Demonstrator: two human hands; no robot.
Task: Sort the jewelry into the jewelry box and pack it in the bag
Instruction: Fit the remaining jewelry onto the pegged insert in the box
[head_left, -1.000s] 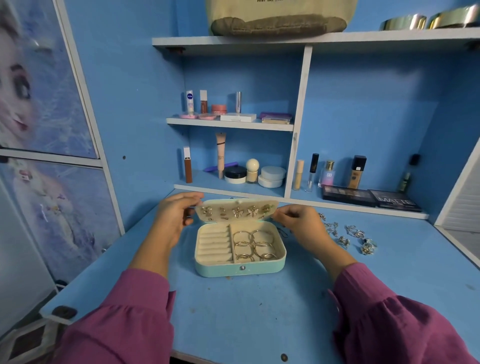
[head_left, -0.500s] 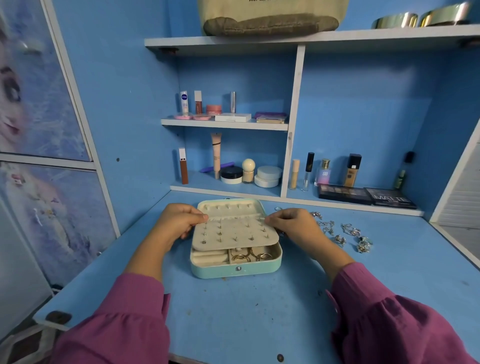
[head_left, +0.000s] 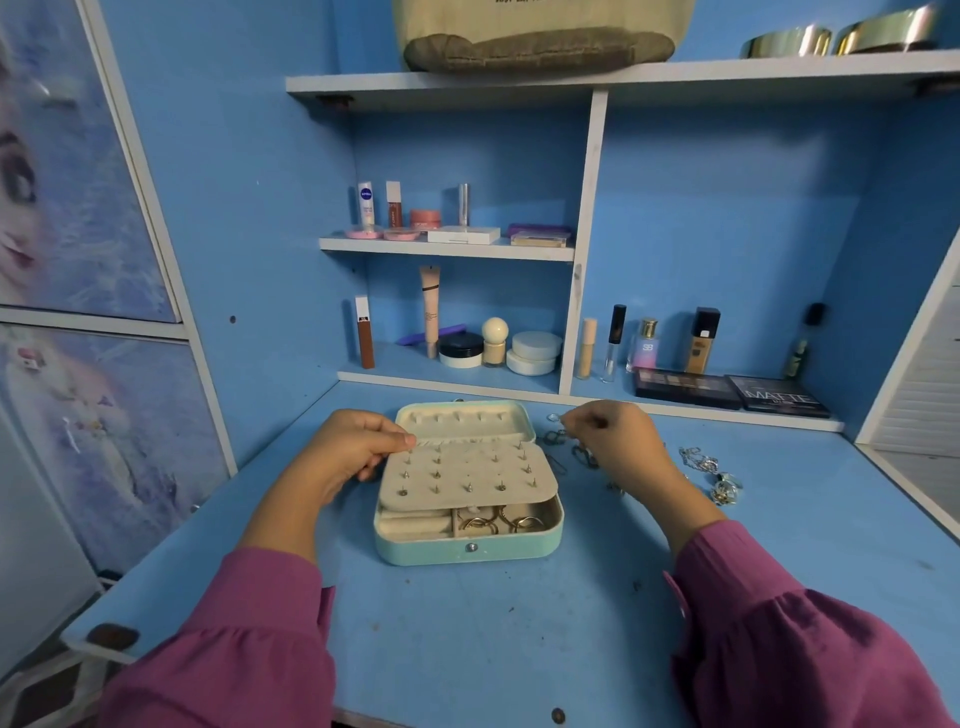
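The teal jewelry box (head_left: 467, 553) lies open in the middle of the blue desk, its lid (head_left: 462, 418) flat behind it. A cream earring panel (head_left: 467, 475) studded with several pins is folded down over the tray, and gold rings (head_left: 498, 522) show under its front edge. My left hand (head_left: 353, 452) pinches the panel's back left corner. My right hand (head_left: 618, 441) is to the right of the box with its fingers curled, pinching a small silver hoop (head_left: 554, 418) among loose jewelry (head_left: 582, 454). The beige bag (head_left: 540, 47) sits on the top shelf.
More silver jewelry (head_left: 709, 470) lies on the desk farther right. Cosmetics bottles and jars (head_left: 535, 353) and eyeshadow palettes (head_left: 727, 392) line the low shelf behind the box. Two metal bowls (head_left: 836, 39) stand on the top shelf. A cabinet door (head_left: 78, 234) is at the left.
The earring panel has gone from upright to folded flat over the tray. My right hand has let go of it and moved right to the loose jewelry.
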